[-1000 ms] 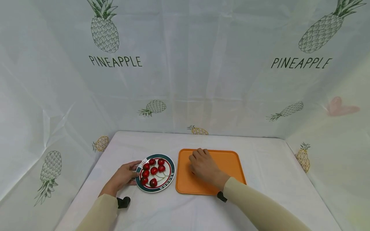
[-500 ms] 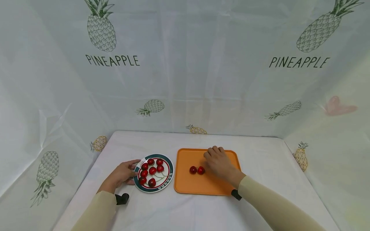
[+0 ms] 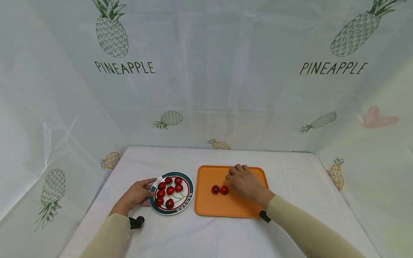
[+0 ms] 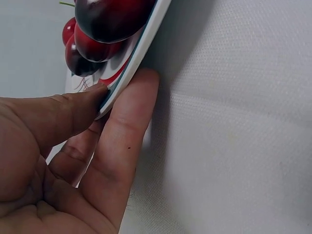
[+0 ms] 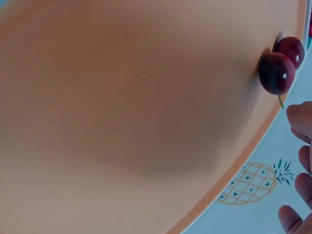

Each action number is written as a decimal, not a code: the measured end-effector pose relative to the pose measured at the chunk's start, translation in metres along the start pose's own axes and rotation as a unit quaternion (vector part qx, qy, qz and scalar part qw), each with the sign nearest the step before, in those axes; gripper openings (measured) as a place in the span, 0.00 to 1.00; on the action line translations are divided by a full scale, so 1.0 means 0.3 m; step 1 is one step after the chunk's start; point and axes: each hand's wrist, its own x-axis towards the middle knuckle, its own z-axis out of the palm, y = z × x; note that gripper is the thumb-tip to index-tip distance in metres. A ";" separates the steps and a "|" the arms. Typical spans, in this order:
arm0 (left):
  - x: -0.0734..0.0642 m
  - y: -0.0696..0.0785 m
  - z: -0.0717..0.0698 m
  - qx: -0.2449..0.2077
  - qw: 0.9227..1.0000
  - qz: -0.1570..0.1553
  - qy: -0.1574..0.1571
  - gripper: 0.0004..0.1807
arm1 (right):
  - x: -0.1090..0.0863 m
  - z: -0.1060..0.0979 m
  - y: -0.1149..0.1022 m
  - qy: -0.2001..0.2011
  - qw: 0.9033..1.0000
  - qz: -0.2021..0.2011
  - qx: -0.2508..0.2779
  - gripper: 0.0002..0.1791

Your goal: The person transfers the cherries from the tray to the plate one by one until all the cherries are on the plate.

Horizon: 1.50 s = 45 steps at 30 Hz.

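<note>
My left hand (image 3: 137,193) pinches the left rim of a round plate (image 3: 191,190) with a dark green edge. In the left wrist view the thumb (image 4: 73,112) presses on top of the rim and fingers (image 4: 122,131) support it from below. Several red cherries (image 3: 170,190) with pale green stems lie on the plate. Two more cherries, one on the left (image 3: 215,189) and one on the right (image 3: 224,190), sit side by side on an orange tray (image 3: 226,208). Just right of them, my right hand (image 3: 245,182) hovers over the tray, fingers loosely bent, thumb near a cherry stem.
The plate stands left of the tray, with a narrow strip of white tablecloth (image 3: 180,236) between them. Pineapple-printed curtains (image 3: 209,79) close off the back and both sides of the table.
My right hand has moved right across the tray, uncovering the two cherries there; over the last half second it has barely shifted. The left hand keeps its hold on the plate.
</note>
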 end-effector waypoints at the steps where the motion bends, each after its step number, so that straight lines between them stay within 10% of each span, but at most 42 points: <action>1: -0.001 0.001 0.001 -0.003 1.000 -0.002 0.000 0.38 | 0.003 0.000 -0.003 0.000 1.000 -0.002 0.001 0.14; 32: -0.014 -0.001 0.008 -0.004 1.000 -0.004 0.007 0.38 | 0.041 0.045 -0.030 -0.010 0.999 -0.009 -0.053 0.09; 45: -0.020 0.002 0.013 -0.005 1.000 -0.005 0.007 0.38 | 0.044 0.017 -0.002 0.048 0.997 0.019 -0.062 0.10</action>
